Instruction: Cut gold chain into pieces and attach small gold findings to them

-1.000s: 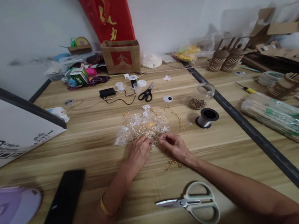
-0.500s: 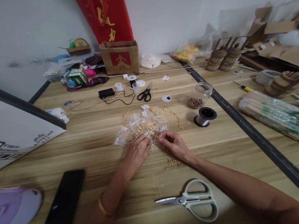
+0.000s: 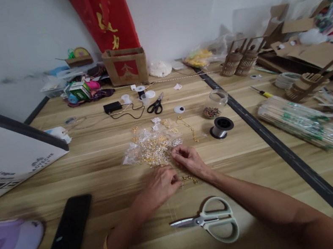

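My left hand (image 3: 160, 184) is just in front of a pile of small gold and silver jewellery findings (image 3: 156, 150). Its fingers are curled together, with the tips beside a small cluster of gold charms (image 3: 189, 179). My right hand (image 3: 190, 159) is at the pile's right edge, thumb and forefinger pinched. Whatever either hand holds is too small or too hidden to make out. Clear plastic bags (image 3: 133, 152) lie under and around the pile. A gold chain (image 3: 189, 127) is stretched out behind my right hand. Pale-handled scissors (image 3: 199, 221) lie nearer to me.
A wire spool (image 3: 221, 128) and a jar of beads (image 3: 212, 111) stand to the right. Black scissors (image 3: 156, 105) lie behind the pile. On the left are a phone (image 3: 66, 236), a purple object (image 3: 10, 246) and a large box (image 3: 7, 156). Bagged sticks (image 3: 302, 124) lie far right.
My left hand has drawn back from the pile toward me and the gold charms. My right hand stays pinched at the pile's edge. The whole view has shifted slightly.
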Available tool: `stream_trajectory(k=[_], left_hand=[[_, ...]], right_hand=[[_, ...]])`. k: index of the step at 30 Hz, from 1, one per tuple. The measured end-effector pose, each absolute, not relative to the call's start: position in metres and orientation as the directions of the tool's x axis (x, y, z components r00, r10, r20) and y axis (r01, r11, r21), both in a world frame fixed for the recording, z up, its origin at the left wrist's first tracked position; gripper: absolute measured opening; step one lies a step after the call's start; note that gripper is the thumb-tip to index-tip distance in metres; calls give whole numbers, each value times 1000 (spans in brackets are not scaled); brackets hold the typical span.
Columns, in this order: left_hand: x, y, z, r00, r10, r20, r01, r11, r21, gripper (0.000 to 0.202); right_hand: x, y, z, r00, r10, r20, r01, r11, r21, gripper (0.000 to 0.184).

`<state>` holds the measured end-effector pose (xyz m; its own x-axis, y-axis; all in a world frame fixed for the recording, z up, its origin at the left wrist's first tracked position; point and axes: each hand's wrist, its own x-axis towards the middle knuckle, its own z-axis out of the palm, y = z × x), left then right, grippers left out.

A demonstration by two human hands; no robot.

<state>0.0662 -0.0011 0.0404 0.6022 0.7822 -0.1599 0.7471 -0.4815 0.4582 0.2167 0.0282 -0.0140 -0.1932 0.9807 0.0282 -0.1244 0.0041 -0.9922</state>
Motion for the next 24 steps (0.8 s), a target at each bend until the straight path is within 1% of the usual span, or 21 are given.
stream_trajectory(k=[1,4,8,10,15,18,21,24], left_hand=[[69,-6,37,581,796,-171,767,-464,443,12],[75,-16,27,533,835,-138,805,-449,388,13],[79,-23,23,553,828,-92,788,-484,381,8],[79,-23,24,563,822,-88,781,-494,382,11],[79,-20,28,565,818,-109,774,-480,412,12],[79,-18,27,556,826,-98,762,-458,457,11],[80,-17,25,506,859,-82,762,-400,509,9],[81,-14,22,439,895,-76,779,-337,529,7]], right_hand=[[217,28,-13,-192,981,26,-129,1,-992,27],[218,27,-10,-193,981,28,-134,2,-991,26],[219,27,-6,-207,978,41,-148,10,-989,25],[219,27,-5,-218,975,50,-167,14,-986,25],[220,27,1,-249,967,53,-244,-10,-970,25],[222,29,5,-246,968,53,-245,-9,-970,27],[224,31,9,-232,971,50,-236,-6,-972,29],[225,32,11,-215,975,54,-230,3,-973,29]])
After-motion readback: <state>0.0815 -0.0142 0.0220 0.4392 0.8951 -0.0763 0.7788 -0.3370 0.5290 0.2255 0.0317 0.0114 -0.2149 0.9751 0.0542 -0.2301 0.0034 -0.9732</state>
